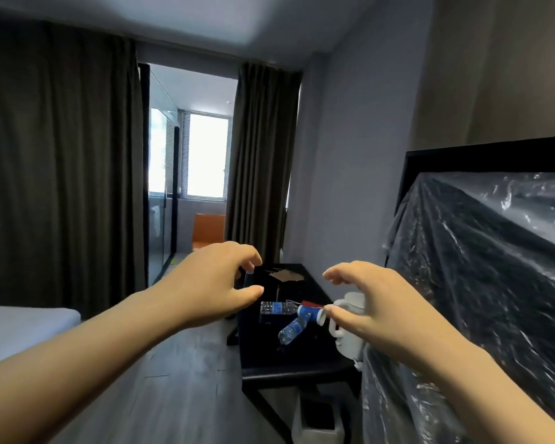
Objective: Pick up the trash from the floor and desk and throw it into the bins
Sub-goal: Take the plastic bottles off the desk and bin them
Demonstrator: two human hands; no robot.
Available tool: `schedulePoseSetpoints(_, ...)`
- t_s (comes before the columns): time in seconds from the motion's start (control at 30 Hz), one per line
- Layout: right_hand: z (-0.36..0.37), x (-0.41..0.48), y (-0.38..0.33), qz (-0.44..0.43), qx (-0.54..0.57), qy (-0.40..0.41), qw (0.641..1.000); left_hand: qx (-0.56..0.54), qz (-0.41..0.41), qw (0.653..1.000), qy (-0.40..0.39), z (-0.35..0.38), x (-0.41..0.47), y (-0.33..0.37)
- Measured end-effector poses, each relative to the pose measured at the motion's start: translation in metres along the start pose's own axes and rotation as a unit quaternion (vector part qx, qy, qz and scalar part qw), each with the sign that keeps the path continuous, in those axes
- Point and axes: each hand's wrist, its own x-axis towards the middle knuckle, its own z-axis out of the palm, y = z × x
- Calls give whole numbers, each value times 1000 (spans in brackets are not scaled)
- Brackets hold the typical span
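Plastic trash is held by neither grip: the left grip (pixel 212 283) and the right grip (pixel 375 302) are spread, with fingers loosely curved, over the black desk (pixel 285 360). Just beside the right thumb a blue container (pixel 311 314) is seen; contact cannot be told. A plastic bottle (pixel 274 308) and a second bottle (pixel 292 330) are lying near it on the desk. A white kettle (pixel 350 346) is partly hidden by the right grip. A white bin (pixel 314 424) is placed under the desk.
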Motion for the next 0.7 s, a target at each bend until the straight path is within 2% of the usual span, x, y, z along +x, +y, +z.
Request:
schedulePoseSetpoints(0.37, 102, 124, 34, 42, -4, -51, 998, -36, -16, 998, -38, 75, 86, -122)
schedulePoseSetpoints(0.7, 187, 243, 117, 69, 20, -59, 996, -33, -34, 997, -58, 143, 205, -210)
